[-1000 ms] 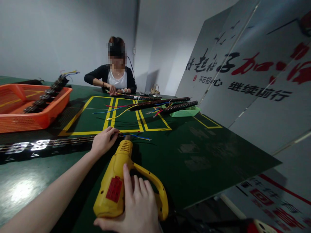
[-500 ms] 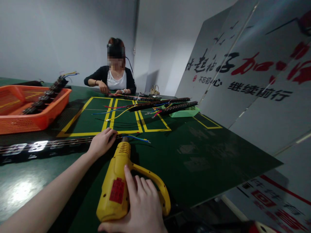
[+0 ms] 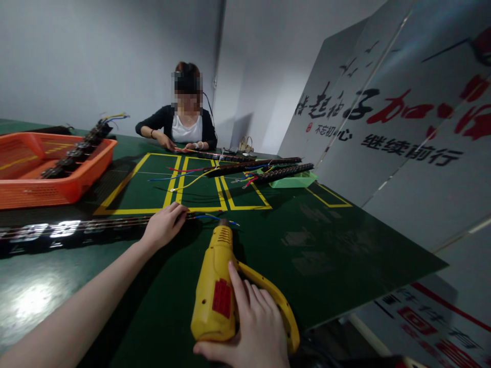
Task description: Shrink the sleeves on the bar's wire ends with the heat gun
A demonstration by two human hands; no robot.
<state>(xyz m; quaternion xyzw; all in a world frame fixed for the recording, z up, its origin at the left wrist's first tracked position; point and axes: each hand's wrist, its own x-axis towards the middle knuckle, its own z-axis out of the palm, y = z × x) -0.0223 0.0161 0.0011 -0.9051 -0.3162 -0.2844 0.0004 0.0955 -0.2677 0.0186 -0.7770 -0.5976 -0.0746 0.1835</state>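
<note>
A yellow heat gun (image 3: 215,286) with a red label is in my right hand (image 3: 253,322), its fingers wrapped round the body and thumb under the rear end. Its nozzle points away from me at the coloured wires (image 3: 215,217) that come out of a long black strip (image 3: 103,227). My left hand (image 3: 164,223) is closed on the right end of this strip, close to where the wires come out. The strip lies across the green table and runs out of view on the left. My left fingertips are partly hidden.
An orange basket (image 3: 80,176) with another wired strip stands at left. Several black strips (image 3: 253,166) lie beyond the yellow tape, some on a green tray (image 3: 295,180). Across the table sits a person (image 3: 186,128), hands on wires. The table (image 3: 345,260) ends at right near a printed wall panel.
The heat gun in my right hand has moved right along the wires, away from my left hand towards the wire ends. My left hand keeps its place on the strip.
</note>
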